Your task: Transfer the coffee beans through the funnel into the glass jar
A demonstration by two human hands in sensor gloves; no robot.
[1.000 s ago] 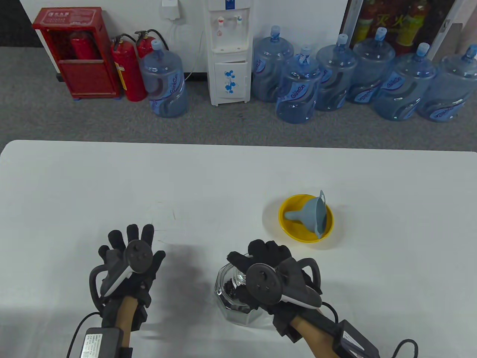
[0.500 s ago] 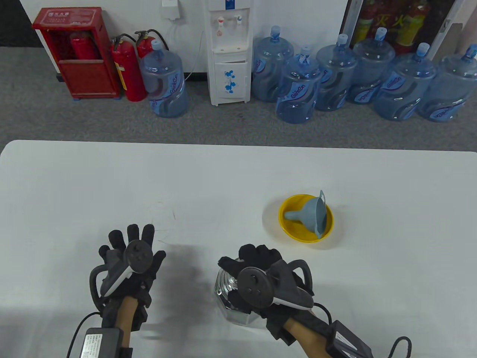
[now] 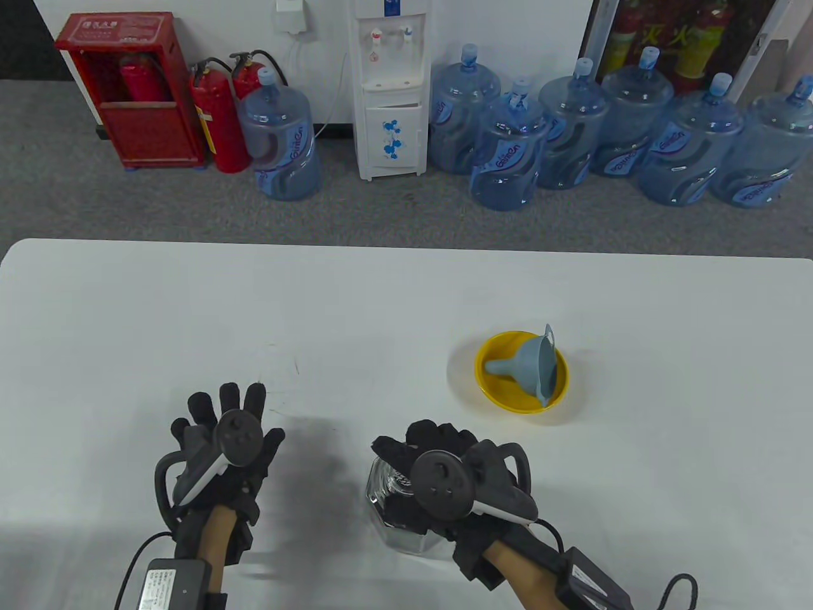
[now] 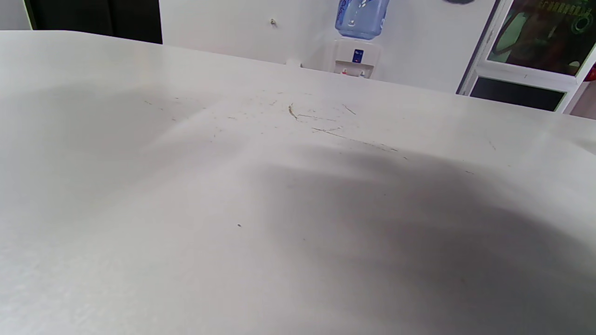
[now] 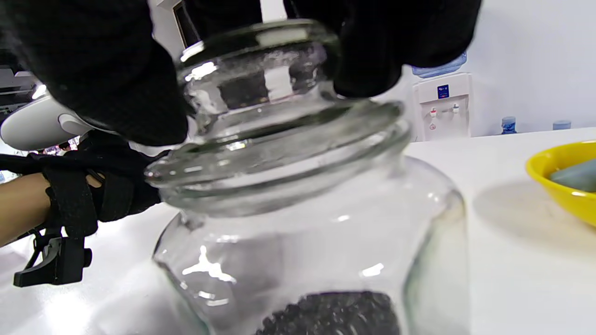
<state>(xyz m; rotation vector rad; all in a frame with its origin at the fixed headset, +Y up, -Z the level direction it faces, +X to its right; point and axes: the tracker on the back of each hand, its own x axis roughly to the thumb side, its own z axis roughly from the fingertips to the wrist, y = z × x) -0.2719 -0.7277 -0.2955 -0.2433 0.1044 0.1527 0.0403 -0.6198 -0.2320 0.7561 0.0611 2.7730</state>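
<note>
Shifted slightly leftward, right hand (image 3: 444, 473) grips glass lid (image 5: 260, 79) atop jar (image 5: 321, 260); left hand (image 3: 219, 445) lies open.

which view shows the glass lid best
The right wrist view: the glass lid fills the frame, sitting on the jar with the right hand gripping its knob. The table view hides it under that hand. The left wrist view shows only table.

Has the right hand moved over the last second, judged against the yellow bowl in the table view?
Yes. The right hand has shifted left, away from the yellow bowl, over the glass jar.
</note>
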